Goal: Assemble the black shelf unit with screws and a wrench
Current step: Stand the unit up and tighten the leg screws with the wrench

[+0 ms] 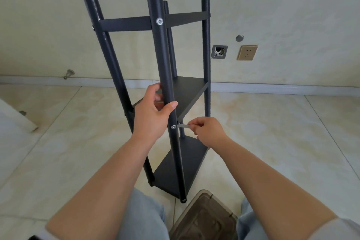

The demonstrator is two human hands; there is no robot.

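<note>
Black shelf unit stands on the tile floor, close to the wall. Left hand is wrapped around the near post, right hand pinches a small wrench (flat, silvery) beside the lower screw.

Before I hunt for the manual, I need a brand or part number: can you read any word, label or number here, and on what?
None can be read.
Black shelf unit: no label, brand or number shows on its poles or shelves.
Screw heads: no marking legible.
Wall socket: only slot holes, no text legible.
Brown plastic bin: nothing printed shows.
</note>
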